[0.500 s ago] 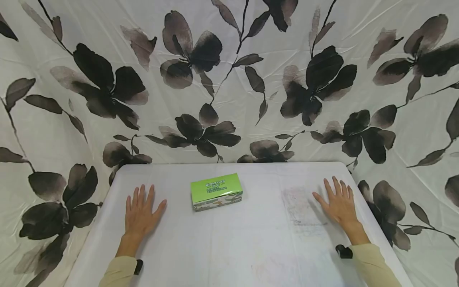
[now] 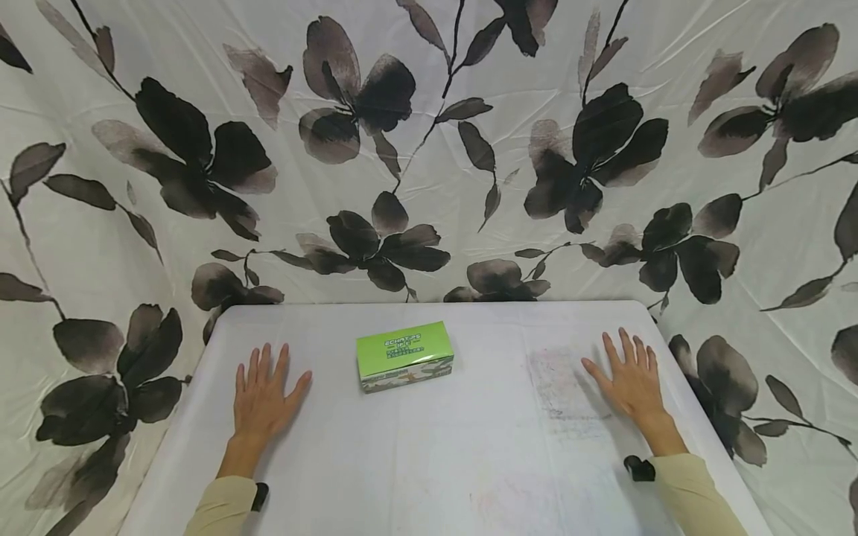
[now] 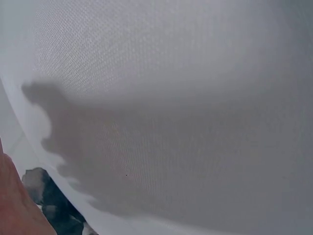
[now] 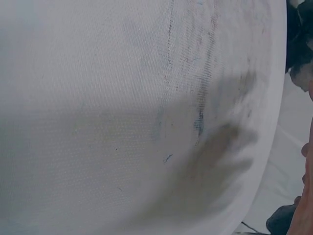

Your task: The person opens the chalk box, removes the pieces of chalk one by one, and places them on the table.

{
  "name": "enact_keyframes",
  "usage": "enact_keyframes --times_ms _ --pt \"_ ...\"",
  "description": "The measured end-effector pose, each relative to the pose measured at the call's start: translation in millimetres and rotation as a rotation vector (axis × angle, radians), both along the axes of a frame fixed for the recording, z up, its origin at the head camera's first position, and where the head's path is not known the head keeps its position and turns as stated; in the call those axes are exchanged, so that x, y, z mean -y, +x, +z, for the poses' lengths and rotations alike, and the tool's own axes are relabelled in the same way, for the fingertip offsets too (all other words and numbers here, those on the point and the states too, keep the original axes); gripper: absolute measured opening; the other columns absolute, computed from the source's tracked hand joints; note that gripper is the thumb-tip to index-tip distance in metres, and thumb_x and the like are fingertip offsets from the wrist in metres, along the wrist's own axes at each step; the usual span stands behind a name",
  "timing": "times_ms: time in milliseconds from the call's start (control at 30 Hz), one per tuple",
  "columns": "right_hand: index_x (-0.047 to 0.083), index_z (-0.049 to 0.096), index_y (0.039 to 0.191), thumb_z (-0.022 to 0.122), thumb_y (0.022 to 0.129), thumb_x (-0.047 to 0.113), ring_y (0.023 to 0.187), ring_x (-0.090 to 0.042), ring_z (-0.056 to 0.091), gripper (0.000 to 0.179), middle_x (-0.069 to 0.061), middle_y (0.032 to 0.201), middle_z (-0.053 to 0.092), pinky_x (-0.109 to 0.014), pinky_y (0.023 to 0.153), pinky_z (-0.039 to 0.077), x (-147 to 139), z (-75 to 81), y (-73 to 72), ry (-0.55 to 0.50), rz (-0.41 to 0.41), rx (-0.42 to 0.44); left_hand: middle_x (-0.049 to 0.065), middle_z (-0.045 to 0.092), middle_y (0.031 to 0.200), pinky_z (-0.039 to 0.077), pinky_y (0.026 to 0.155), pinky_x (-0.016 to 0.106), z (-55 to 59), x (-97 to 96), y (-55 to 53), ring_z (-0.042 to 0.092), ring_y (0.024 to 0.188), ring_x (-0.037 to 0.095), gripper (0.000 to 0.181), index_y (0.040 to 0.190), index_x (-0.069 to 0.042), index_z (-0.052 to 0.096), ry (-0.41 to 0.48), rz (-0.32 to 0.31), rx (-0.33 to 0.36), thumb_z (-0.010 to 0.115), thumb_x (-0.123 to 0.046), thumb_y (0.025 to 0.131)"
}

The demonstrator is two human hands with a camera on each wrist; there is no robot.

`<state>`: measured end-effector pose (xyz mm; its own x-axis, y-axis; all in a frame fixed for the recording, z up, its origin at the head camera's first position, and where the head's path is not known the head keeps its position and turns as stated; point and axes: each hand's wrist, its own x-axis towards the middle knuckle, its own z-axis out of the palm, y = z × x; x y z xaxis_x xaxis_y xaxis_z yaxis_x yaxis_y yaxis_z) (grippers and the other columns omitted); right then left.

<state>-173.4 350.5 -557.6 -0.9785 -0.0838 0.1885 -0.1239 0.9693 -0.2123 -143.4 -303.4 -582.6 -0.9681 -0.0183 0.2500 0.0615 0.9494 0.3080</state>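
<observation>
I see the left hand (image 2: 263,398) and the right hand (image 2: 632,383) with fingers straight and spread, both empty. Between them on the white table (image 2: 348,461) lies the green box (image 2: 405,353), nearer the left hand, off its thumb side; its long axis runs crosswise, right end angled slightly farther out. Since the earlier frame, the right hand has edged barely inward; I notice the box unmoved.

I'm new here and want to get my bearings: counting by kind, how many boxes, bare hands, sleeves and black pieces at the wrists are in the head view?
Boxes: 1, the green box
Bare hands: 2, left hand and right hand
Sleeves: 2, left sleeve and right sleeve
Black pieces: 2, left piece and right piece
Total: 7
</observation>
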Motion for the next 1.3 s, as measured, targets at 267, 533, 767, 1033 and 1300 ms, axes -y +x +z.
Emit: enact_keyframes --times_ms 267,533,767,1033,1300 --pt "-0.005 0.038 0.153 0.052 0.101 0.057 0.143 -0.057 0.02 0.083 -0.033 0.158 0.024 -0.07 0.117 0.012 0.0 -2.3 -0.4 0.003 -0.001 -0.001 0.032 0.02 0.163 -0.003 0.124 0.061 2.7 -2.9 1.3 0.01 0.152 0.049 0.082 0.158 0.0 0.031 -0.003 0.014 0.038 0.049 -0.057 0.102" --pt "-0.006 0.04 0.152 0.055 0.1 0.055 0.142 -0.056 0.023 0.081 -0.034 0.157 0.027 -0.07 0.117 0.015 2.5 -3.0 0.2 -0.007 0.005 -0.021 0.033 0.021 0.162 -0.001 0.123 0.063 6.3 -4.5 2.2 0.011 0.151 0.049 0.08 0.158 0.0 0.032 -0.011 0.015 0.046 0.051 -0.054 0.102" --pt "-0.011 0.053 0.136 0.065 0.099 0.024 0.129 -0.055 0.042 0.052 -0.036 0.137 0.048 -0.069 0.11 0.029 8.0 -4.7 -4.9 -0.124 0.042 -0.223 0.037 0.034 0.148 0.012 0.12 0.066 14.0 -10.4 0.7 0.021 0.144 0.054 0.069 0.151 0.008 0.038 0.017 0.052 -0.008 0.052 -0.042 0.105" --pt "-0.01 0.064 0.118 0.071 0.094 0.01 0.107 -0.053 0.057 0.032 -0.033 0.114 0.063 -0.067 0.091 0.045 17.3 -1.4 -9.7 -0.219 0.047 -0.383 0.034 0.048 0.135 0.041 0.1 0.066 23.7 -25.8 -1.8 0.045 0.123 0.053 0.055 0.142 0.009 0.048 0.097 0.114 -0.056 0.051 -0.035 0.107" --pt "-0.007 0.064 0.117 0.073 0.094 0.015 0.105 -0.05 0.059 0.033 -0.03 0.115 0.064 -0.063 0.089 0.047 29.5 6.1 -7.4 -0.272 0.025 -0.348 0.032 0.053 0.13 0.044 0.096 0.063 30.1 -44.1 -6.2 0.051 0.118 0.05 0.053 0.138 0.007 0.053 0.179 0.127 -0.054 0.049 -0.037 0.108"
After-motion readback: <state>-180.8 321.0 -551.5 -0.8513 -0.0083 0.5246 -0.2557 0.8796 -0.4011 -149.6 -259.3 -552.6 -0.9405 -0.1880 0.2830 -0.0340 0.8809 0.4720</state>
